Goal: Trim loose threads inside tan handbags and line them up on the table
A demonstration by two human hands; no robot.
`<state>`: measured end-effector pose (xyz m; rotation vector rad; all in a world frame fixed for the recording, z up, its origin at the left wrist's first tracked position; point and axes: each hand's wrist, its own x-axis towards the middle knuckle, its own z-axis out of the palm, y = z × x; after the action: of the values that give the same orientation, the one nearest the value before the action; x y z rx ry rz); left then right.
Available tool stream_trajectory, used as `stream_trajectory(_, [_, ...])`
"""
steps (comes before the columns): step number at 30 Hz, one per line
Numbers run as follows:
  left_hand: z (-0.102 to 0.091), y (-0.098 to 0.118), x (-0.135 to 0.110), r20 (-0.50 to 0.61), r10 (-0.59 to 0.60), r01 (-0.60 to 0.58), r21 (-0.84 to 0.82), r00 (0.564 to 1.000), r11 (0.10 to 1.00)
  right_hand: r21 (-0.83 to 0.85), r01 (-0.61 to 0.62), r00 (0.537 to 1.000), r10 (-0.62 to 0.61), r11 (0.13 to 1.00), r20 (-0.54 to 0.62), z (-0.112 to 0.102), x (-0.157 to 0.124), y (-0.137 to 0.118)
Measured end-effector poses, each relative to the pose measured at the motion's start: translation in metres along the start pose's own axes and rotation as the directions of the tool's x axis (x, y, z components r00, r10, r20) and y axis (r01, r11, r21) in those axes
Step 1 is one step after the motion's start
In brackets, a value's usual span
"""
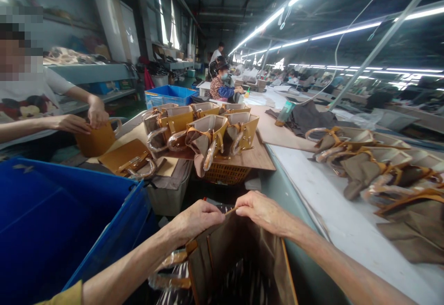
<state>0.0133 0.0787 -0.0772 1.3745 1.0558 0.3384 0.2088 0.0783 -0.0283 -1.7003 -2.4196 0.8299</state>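
A brown handbag [222, 254] with tan edging rests low in front of me, its inside facing up toward the camera. My left hand [203, 214] pinches the far rim of this bag, thumb on top. Close beside it, my right hand [258, 208] grips the same rim, fingers folded over the edge. A plastic-wrapped handle [171, 281] sticks out at the bag's left side. Patterned dark cloth shows under and through the bag.
Several tan-and-brown bags [208, 131] stand on a wooden board [260, 154] ahead. More bags [367, 157] line the white-topped table [308, 194] at right. A large blue bin [65, 194] is at left. A co-worker's hands [85, 122] handle a tan piece there.
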Motion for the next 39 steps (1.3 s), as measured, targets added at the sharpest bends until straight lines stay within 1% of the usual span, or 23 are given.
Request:
stream_trajectory(4, [0.002, 0.004, 0.001, 0.022, 0.025, -0.025, 0.005, 0.999, 1.000, 0.046, 0.012, 0.998, -0.015, 0.999, 0.059, -0.002, 0.000, 0.001])
stream_trajectory(11, [0.006, 0.011, 0.002, -0.015, 0.026, -0.026, 0.049, 1.000, 0.998, 0.058, -0.016, 0.995, 0.011, 0.998, 0.100, -0.003, 0.005, 0.003])
stream_trajectory(15, [0.006, 0.013, 0.000, -0.049, -0.028, 0.031, 0.049, 0.998, 0.998, 0.055, -0.048, 0.992, 0.041, 0.997, 0.122, -0.003, 0.008, 0.000])
stream_trajectory(19, [0.004, 0.009, 0.001, -0.087, -0.082, 0.086, 0.039, 0.993, 0.996, 0.041, -0.082, 0.989, 0.076, 0.996, 0.128, -0.001, 0.013, 0.000])
stream_trajectory(22, [0.003, 0.007, 0.006, -0.087, -0.133, 0.136, 0.027, 0.987, 0.990, 0.038, -0.103, 0.984, 0.096, 0.994, 0.150, 0.000, 0.016, 0.002])
stream_trajectory(25, [0.003, 0.007, 0.010, -0.071, -0.153, 0.154, 0.017, 0.986, 0.988, 0.030, -0.118, 0.980, 0.112, 0.993, 0.167, 0.001, 0.017, 0.004])
stream_trajectory(27, [0.003, 0.007, 0.010, -0.059, -0.139, 0.140, 0.015, 0.989, 0.990, 0.020, -0.111, 0.982, 0.107, 0.994, 0.157, 0.001, 0.016, 0.004])
stream_trajectory(29, [0.003, 0.008, 0.010, -0.044, -0.099, 0.100, 0.018, 0.994, 0.995, 0.006, -0.088, 0.987, 0.087, 0.996, 0.132, 0.002, 0.014, 0.003])
stream_trajectory(33, [0.000, 0.004, 0.008, -0.018, 0.022, -0.021, 0.051, 1.000, 0.998, -0.036, -0.046, 0.996, 0.048, 0.998, 0.068, 0.003, 0.012, -0.001])
stream_trajectory(36, [-0.003, -0.001, 0.009, 0.006, 0.111, -0.111, 0.090, 0.994, 0.990, -0.067, -0.028, 0.999, 0.030, 0.997, 0.036, 0.004, 0.012, -0.002])
stream_trajectory(39, [-0.004, -0.003, 0.009, 0.034, 0.175, -0.178, 0.122, 0.984, 0.976, -0.084, -0.007, 1.000, 0.009, 0.996, 0.022, 0.006, 0.011, -0.001])
